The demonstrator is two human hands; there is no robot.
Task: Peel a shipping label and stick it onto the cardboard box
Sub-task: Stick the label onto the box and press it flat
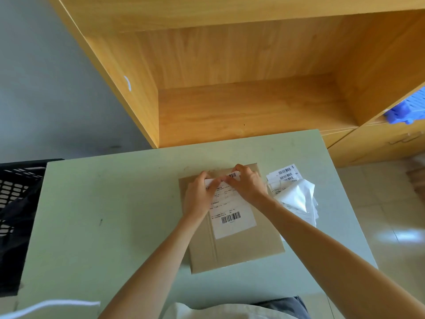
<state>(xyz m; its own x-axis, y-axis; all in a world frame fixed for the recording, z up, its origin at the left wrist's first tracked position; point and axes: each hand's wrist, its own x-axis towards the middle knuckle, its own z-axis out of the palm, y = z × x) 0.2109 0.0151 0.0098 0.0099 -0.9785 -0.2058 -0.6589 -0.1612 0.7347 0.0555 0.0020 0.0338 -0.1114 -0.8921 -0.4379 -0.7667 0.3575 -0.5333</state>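
Observation:
A flat brown cardboard box (243,249) lies in the middle of the pale green table (110,215). A white shipping label (234,217) with barcodes lies on the box's top face. My left hand (199,196) rests on the label's upper left part, fingers spread flat. My right hand (247,183) presses on the label's top edge, fingertips meeting those of the left hand. Whether the far edge of the label is stuck down is hidden by my fingers.
A pile of loose labels (286,174) and shiny backing sheets (296,199) lies right of the box. A black slotted crate (16,203) stands at the table's left. A wooden shelf unit (241,88) rises behind the table, with a blue plastic item (407,111) at right.

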